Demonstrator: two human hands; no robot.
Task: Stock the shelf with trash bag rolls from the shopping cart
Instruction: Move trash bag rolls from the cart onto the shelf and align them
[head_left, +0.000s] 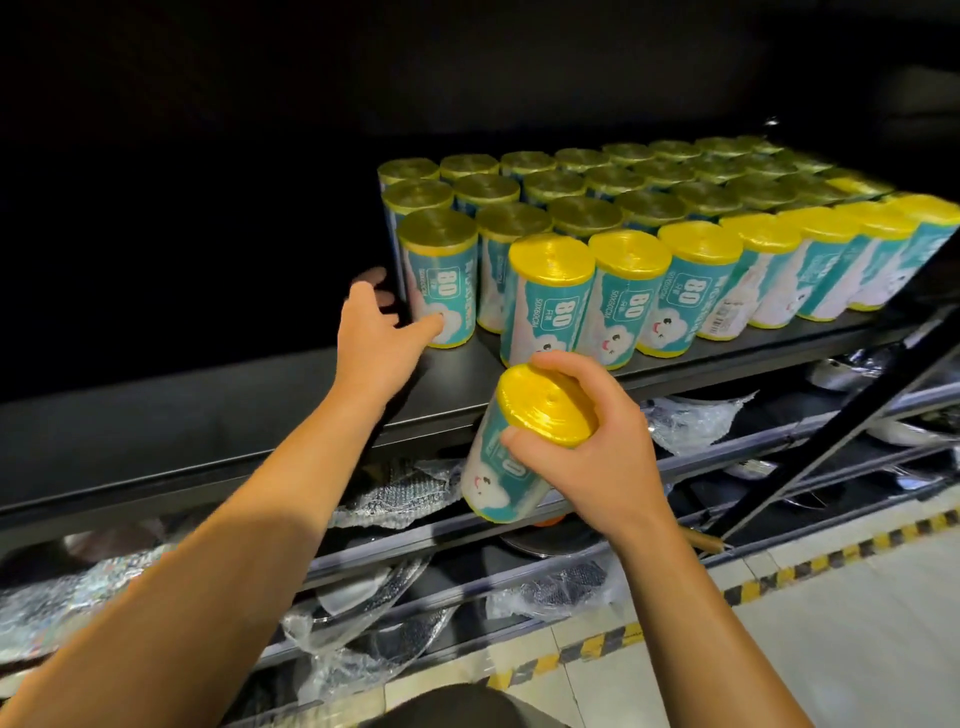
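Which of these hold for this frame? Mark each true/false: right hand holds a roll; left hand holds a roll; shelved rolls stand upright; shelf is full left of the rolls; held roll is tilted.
1. The right hand holds a roll. True.
2. The left hand holds a roll. False: it is open, fingertips at the leftmost shelved roll.
3. The shelved rolls stand upright. True.
4. The shelf is full left of the rolls. False: that part is bare.
5. The held roll is tilted. True.
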